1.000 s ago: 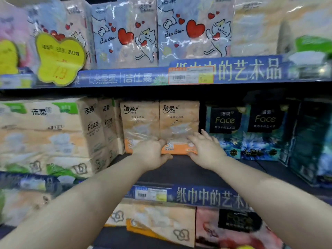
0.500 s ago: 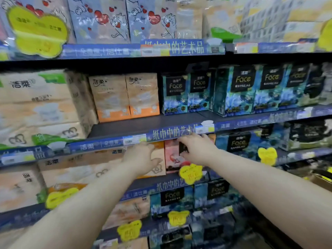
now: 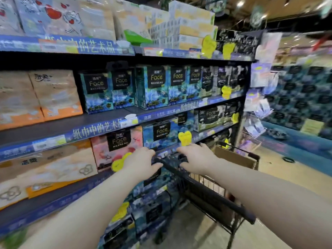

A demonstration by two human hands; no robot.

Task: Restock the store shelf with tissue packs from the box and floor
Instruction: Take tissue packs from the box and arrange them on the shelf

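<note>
Two orange-and-beige tissue packs (image 3: 57,97) stand at the back of the middle shelf (image 3: 75,123), with bare dark shelf in front of them. My left hand (image 3: 142,162) and my right hand (image 3: 195,157) reach forward, palms down, fingers apart and holding nothing. Both hover at the near left corner of a black wire cart (image 3: 206,194) that stands against the shelving. A brown cardboard box (image 3: 235,157) sits in the cart; what it holds is hidden. The picture is blurred by motion.
Blue "Face" tissue packs (image 3: 97,90) fill the middle shelf to the right of the orange ones. A pink "Face" pack (image 3: 116,146) and large beige packs (image 3: 53,169) sit one shelf lower. Yellow price tags (image 3: 185,138) hang from the shelf edges. The aisle floor (image 3: 280,169) opens to the right.
Both hands have left the orange packs on the middle shelf and dropped down and right to the cart. The view has swung right, bringing the cart and box into sight.
</note>
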